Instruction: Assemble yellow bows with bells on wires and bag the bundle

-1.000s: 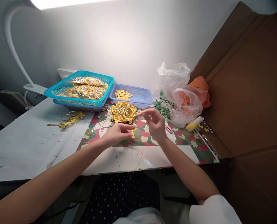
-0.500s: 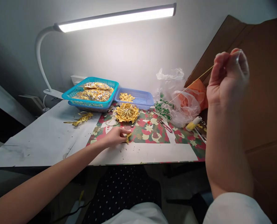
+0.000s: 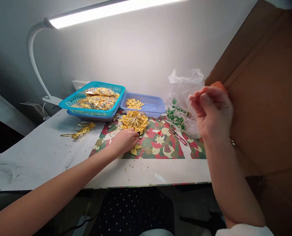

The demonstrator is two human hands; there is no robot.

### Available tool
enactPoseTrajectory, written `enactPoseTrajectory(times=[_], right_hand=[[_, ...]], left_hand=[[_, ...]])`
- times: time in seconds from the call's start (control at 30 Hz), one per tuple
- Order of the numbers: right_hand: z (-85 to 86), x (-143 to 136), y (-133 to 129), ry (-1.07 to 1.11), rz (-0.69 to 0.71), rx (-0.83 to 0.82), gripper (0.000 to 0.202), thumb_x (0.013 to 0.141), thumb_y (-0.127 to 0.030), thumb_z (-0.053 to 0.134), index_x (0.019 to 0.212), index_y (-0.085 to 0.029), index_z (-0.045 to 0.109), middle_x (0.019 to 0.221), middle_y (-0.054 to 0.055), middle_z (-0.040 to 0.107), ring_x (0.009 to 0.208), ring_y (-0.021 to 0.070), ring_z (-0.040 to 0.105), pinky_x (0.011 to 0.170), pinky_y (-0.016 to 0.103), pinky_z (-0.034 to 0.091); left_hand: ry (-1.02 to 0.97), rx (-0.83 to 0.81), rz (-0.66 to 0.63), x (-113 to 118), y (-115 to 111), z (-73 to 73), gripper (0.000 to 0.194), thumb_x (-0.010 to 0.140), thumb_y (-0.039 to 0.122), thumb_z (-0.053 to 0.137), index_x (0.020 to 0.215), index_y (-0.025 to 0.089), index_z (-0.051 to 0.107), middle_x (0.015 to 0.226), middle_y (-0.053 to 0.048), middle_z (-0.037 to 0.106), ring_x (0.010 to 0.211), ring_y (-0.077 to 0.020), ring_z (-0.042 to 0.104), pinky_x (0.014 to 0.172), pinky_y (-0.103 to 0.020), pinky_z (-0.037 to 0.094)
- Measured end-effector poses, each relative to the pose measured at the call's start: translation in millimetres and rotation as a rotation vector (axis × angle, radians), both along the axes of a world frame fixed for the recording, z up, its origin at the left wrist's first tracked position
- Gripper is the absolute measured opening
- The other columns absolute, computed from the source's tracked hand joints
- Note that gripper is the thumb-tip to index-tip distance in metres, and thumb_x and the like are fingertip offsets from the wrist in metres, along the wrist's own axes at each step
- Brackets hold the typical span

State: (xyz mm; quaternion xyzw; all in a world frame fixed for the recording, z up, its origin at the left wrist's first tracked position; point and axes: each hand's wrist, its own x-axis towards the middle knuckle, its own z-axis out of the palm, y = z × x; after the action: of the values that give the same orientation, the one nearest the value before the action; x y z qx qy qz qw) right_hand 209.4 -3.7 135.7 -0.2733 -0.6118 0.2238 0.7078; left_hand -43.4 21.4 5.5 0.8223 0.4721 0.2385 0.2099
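the thread (image 3: 150, 150) is best drawn up smoothly, clear of the pink snips (image 3: 181, 139), so that the yellow ribbon piece (image 3: 136, 149) is not dragged across the counter (image 3: 160, 168), where it lies just on the near side of the ribbon cluster (image 3: 135, 121). the right hand (image 3: 212, 113) is raised at right, thread apparently pinched in its fingers; the left hand (image 3: 126, 140) is held low, curled beside a silver bead (image 3: 140, 138), its grasp hidden.

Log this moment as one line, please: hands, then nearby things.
Left hand: low by yellow bow, grip unclear | Right hand: raised, pinching yellow thread | Nearby: yellow ribbon flower, pink-handled snips, turquoise basket
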Motion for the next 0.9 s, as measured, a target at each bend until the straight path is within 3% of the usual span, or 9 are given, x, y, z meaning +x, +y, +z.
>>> enactPoseTrajectory(times=[0.13, 0.23, 0.37, 0.47, 0.6, 0.9], right_hand=[[-52.7, -35.6, -7.3, -0.029, 0.127, -0.288, 0.008, 0.081, -0.030, 0.070, 0.086, -0.025, 0.067, 0.075, -0.003, 0.069, 0.062, 0.0111, 0.067, 0.063, 0.030, 0.060], [-99.3, -54.2, -12.2, -0.035, 0.217, -0.564, 0.016, 0.080, -0.034, 0.067, 0.087, -0.020, 0.064, 0.069, -0.002, 0.068, 0.056, 0.0103, 0.063, 0.056, 0.027, 0.057], [-141.0, -69.4, -19.9, 0.031, 0.270, -0.769, 0.023, 0.076, -0.030, 0.067, 0.090, -0.022, 0.051, 0.061, -0.006, 0.062, 0.054, 0.0108, 0.062, 0.053, 0.024, 0.053], [-147.5, -78.5, -25.2, 0.096, 0.270, -0.763, 0.023, 0.076, -0.028, 0.064, 0.087, -0.024, 0.044, 0.061, -0.008, 0.057, 0.058, 0.0119, 0.063, 0.053, 0.023, 0.053], [-142.0, -85.9, -28.2, 0.107, 0.259, -0.716, 0.022, 0.076, -0.025, 0.063, 0.085, -0.024, 0.043, 0.061, -0.009, 0.055, 0.056, 0.0106, 0.060, 0.052, 0.022, 0.050], [-141.3, -88.0, -30.3, 0.127, 0.200, -0.683, 0.020, 0.076, -0.025, 0.062, 0.081, -0.023, 0.043, 0.061, -0.009, 0.053, 0.055, 0.0098, 0.058, 0.051, 0.021, 0.048]], left_hand=[[-0.037, -0.069, 0.069, 17.7, 12.5, -10.7, 0.022, 0.077, 0.033, 0.062, 0.064, 0.017, 0.066, 0.078, -0.011, 0.065, 0.079, -0.0262, 0.061, 0.068, -0.032, 0.042], [-0.165, -0.168, 0.081, 21.9, 13.8, -10.4, 0.028, 0.078, 0.034, 0.063, 0.056, 0.017, 0.062, 0.074, -0.009, 0.064, 0.078, -0.0239, 0.060, 0.068, -0.030, 0.043], [-0.433, -0.419, 0.092, 17.1, 6.6, -4.9, 0.028, 0.079, 0.043, 0.064, 0.075, 0.016, 0.070, 0.071, -0.007, 0.068, 0.066, -0.0186, 0.060, 0.061, -0.028, 0.047], [-0.670, -0.606, 0.111, 15.8, -1.4, -4.2, 0.034, 0.077, 0.046, 0.068, 0.088, 0.014, 0.071, 0.076, -0.007, 0.069, 0.065, -0.0148, 0.062, 0.062, -0.026, 0.051], [-0.939, -0.765, 0.152, 20.3, -9.2, -5.6, 0.032, 0.070, 0.037, 0.079, 0.091, 0.015, 0.070, 0.083, -0.006, 0.069, 0.067, -0.0100, 0.062, 0.064, -0.021, 0.053], [-1.231, -0.891, 0.206, 26.0, -16.6, -5.0, 0.030, 0.068, 0.020, 0.082, 0.093, 0.017, 0.066, 0.076, 0.002, 0.066, 0.064, -0.0064, 0.062, 0.060, -0.015, 0.053]])
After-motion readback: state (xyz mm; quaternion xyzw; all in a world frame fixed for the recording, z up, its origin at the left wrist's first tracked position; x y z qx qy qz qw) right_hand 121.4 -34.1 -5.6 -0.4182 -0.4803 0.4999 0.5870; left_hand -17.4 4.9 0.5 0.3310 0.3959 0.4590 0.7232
